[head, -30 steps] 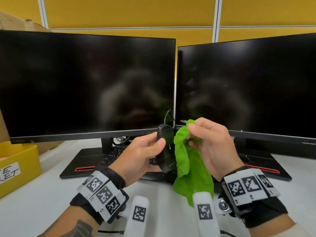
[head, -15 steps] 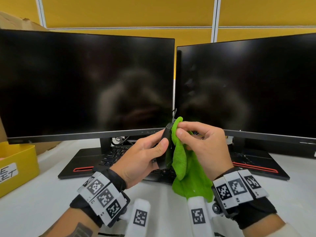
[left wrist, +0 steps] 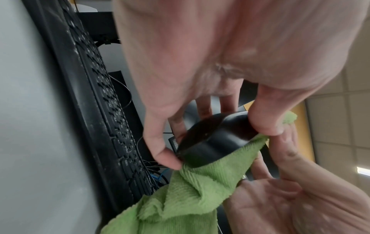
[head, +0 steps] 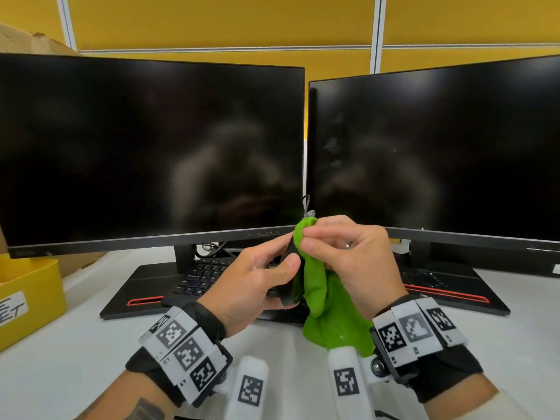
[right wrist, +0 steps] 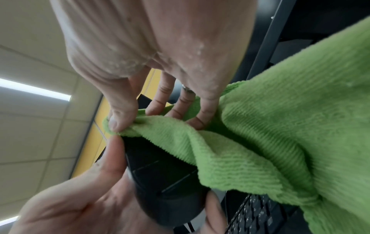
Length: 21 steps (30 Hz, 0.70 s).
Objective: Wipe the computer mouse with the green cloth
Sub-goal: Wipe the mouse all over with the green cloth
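Mouse (head: 289,269): held on edge above the counter (head: 75,359), clamped between left hand (head: 257,283) thumb and fingers. Green cloth (head: 315,286): pinched by right hand (head: 348,262), now pressed against the mouse's top end, where a second ago it was held apart. Wiping is judged to be underway, not finished.

A yellow partition wall (head: 212,22) with pale vertical and horizontal strips is seen at the far side. Two dark monitors (head: 151,153) are set side by side on a white desk (head: 75,344), the right monitor (head: 439,153) angled slightly inward. A black keyboard (head: 200,277) is placed beneath them. A yellow bin (head: 33,295) is found at the near left, a cardboard box (head: 27,40) behind it. A tiled ceiling with strip lights (right wrist: 34,90) is shown overhead.
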Motion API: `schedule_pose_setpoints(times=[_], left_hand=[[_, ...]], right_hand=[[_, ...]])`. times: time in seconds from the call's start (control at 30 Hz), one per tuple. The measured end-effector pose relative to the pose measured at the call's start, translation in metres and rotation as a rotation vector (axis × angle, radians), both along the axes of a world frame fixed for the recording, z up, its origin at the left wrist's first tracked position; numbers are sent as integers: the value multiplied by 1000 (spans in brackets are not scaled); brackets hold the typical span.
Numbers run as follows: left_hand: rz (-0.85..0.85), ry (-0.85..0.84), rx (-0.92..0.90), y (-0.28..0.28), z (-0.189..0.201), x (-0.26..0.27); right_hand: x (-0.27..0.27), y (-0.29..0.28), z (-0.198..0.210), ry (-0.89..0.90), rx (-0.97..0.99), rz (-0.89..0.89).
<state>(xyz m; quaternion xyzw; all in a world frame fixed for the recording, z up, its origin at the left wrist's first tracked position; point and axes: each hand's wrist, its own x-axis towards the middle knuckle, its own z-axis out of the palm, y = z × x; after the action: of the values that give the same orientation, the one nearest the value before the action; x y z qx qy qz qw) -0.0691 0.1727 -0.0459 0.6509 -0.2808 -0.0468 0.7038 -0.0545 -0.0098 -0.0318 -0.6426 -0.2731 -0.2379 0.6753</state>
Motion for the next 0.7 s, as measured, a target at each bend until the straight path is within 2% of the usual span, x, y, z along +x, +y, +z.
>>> schedule_pose_setpoints(times=[0.13,0.37,0.57,0.7], left_hand=[[-19,8,-3,-4,-1,-1],[45,56,7,-4,-3,-1],[2,63,-5,-4,-1,-3],[-19,66,-5,-3,-2,-3]], right_hand=[[6,-6,-1,71,32,-80],[-4,6,0,-69,-184,-131],[4,0,-1,44,-71,-235],[6,0,-4,32,-114,-269]])
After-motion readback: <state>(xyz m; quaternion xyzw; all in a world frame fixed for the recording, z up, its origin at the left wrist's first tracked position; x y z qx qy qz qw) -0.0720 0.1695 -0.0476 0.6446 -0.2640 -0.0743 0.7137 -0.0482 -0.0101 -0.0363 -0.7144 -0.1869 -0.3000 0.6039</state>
